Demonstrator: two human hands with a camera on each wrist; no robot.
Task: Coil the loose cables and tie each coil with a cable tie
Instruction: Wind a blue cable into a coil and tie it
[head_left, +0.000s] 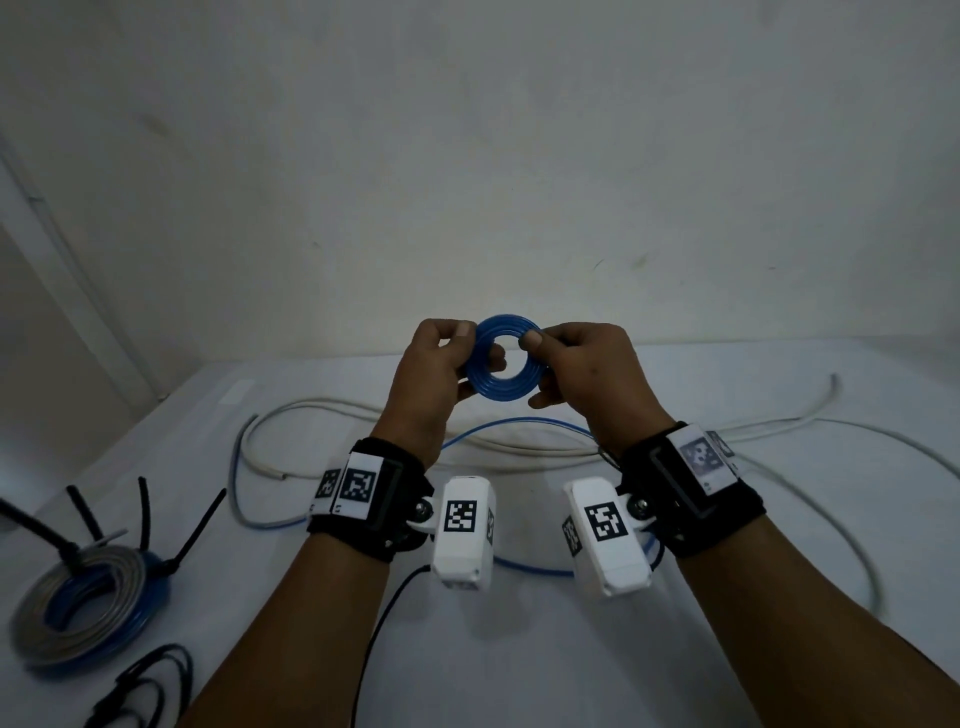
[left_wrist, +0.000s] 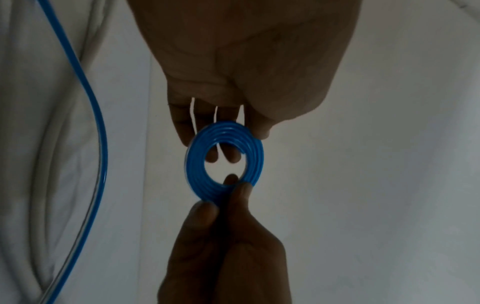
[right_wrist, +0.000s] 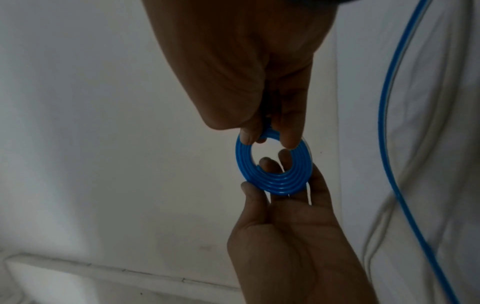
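A small flat blue cable coil (head_left: 480, 382) is held up above the table between both hands. My left hand (head_left: 460, 345) pinches its left side with thumb in front and fingers behind. My right hand (head_left: 543, 366) pinches its right side the same way. In the left wrist view the blue coil (left_wrist: 194, 164) shows several tight turns, with the left hand (left_wrist: 244, 135) above and the right hand's fingers (left_wrist: 207, 211) below. The right wrist view shows the blue coil (right_wrist: 275, 185) gripped by the right hand (right_wrist: 270, 137). Loose blue cable (head_left: 519, 422) lies on the table beneath.
A stack of grey and blue coils (head_left: 78, 613) with black cable ties (head_left: 192, 525) sticking up sits at the left. A long white cable (head_left: 322, 408) loops across the white table (head_left: 519, 649). Black cable (head_left: 150, 675) lies at the near left. A wall stands close behind.
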